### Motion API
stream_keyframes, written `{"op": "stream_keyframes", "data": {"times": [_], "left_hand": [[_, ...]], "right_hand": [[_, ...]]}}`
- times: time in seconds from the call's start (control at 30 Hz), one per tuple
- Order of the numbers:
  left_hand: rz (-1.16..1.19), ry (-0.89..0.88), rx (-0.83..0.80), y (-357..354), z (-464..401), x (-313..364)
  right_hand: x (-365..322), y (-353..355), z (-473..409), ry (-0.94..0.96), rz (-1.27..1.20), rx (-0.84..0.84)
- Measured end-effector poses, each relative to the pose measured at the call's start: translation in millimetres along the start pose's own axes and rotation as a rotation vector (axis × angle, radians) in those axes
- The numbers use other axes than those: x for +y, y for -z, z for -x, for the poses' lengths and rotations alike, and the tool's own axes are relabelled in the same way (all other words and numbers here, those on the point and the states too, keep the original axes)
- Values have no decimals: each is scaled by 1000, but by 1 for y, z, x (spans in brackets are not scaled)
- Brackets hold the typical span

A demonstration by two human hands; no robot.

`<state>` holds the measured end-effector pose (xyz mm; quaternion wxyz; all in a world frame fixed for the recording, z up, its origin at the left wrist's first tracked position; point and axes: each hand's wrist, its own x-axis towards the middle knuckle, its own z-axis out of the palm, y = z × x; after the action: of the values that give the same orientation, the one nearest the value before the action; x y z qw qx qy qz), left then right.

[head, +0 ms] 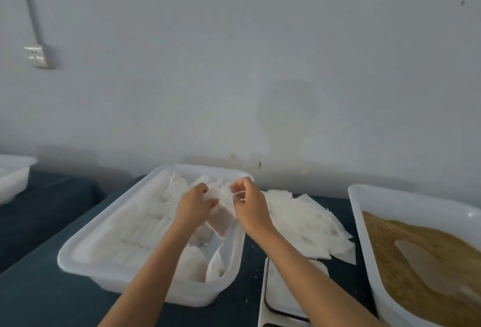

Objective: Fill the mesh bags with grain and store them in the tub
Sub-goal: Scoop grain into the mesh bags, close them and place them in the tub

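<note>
1. A filled mesh bag (pixel 221 218) is held above the right part of the tub (pixel 78 248), between both hands.
2. The bag's top is gripped by the left hand (pixel 194 203), whose fingers are curled round it.
3. A thin white string (pixel 238 193) at the bag's mouth is pinched by the bent fingers of the right hand (pixel 250 203).
4. White bags are seen stacked in the tub; their number cannot be made out.
5. Empty bags (pixel 307 225) are spread on the table right of the tub.
6. The grain (pixel 406 248) is held in a tray (pixel 359 222) at the right, cut off by the picture's edge.
7. A white scale (pixel 283 292) near the tray is partly hidden by the right forearm.
</note>
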<state>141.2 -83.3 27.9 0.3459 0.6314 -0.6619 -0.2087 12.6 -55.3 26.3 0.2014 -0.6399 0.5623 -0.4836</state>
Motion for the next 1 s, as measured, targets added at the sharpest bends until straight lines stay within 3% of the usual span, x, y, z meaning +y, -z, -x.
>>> {"op": "stream_keyframes", "data": {"times": [0.1,0.33,0.43,0.53,0.67,0.73,0.87,1.0], "left_hand": [[-57,156,-132,7,-5,-24],[-276,281,-372,12,-4,-47],[-383,261,-370,10,-9,-50],[-499,241,-372,8,-9,-52],[-571,157,-186,3,-7,-53],[-560,98,-62,4,-5,-46],[-469,-83,150,2,5,-15],[-260,-330,260,-17,33,34]], "right_hand": [[-1,-32,2,-94,167,-194],[-1,-76,6,-223,531,-600],[2,-86,5,-299,616,-761],[3,-83,6,-273,667,-799],[-3,-74,12,-190,704,-907],[-11,-65,13,-79,636,-854],[-21,-16,7,52,315,-392],[9,43,-13,-54,350,-130]]}}
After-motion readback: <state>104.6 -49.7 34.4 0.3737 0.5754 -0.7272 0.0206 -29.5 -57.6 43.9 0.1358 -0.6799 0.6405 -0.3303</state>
